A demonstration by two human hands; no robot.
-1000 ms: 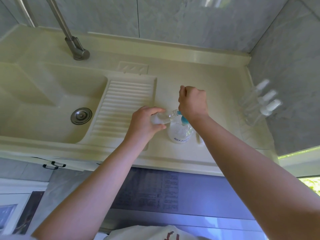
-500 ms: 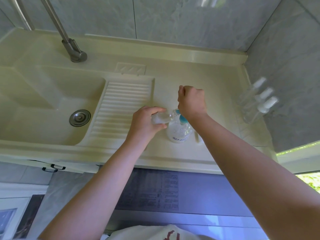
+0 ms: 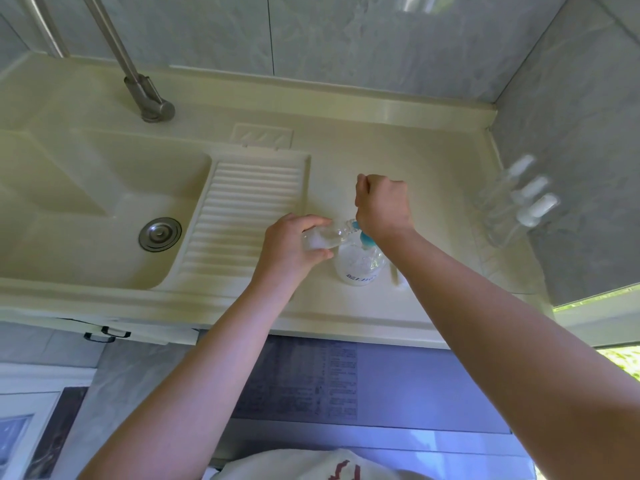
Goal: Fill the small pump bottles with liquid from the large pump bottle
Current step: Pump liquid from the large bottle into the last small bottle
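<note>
Fingers of left hand (image 3: pixel 294 245) curl round small bottle (image 3: pixel 323 238), tilted; right hand (image 3: pixel 382 206) fisted over large pump bottle (image 3: pixel 360 265), near counter (image 3: pixel 346 317) front edge, frame centre.

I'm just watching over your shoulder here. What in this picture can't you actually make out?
- Head view: the large pump bottle's pump top, covered by the right hand.
- How full the small bottle is: clear plastic, partly wrapped by the left hand.
- Three small spray bottles by the wall: blurred, contents unreadable.
- The large bottle's label text: too small.
- The faucet's spout: cut off by the top edge.
</note>
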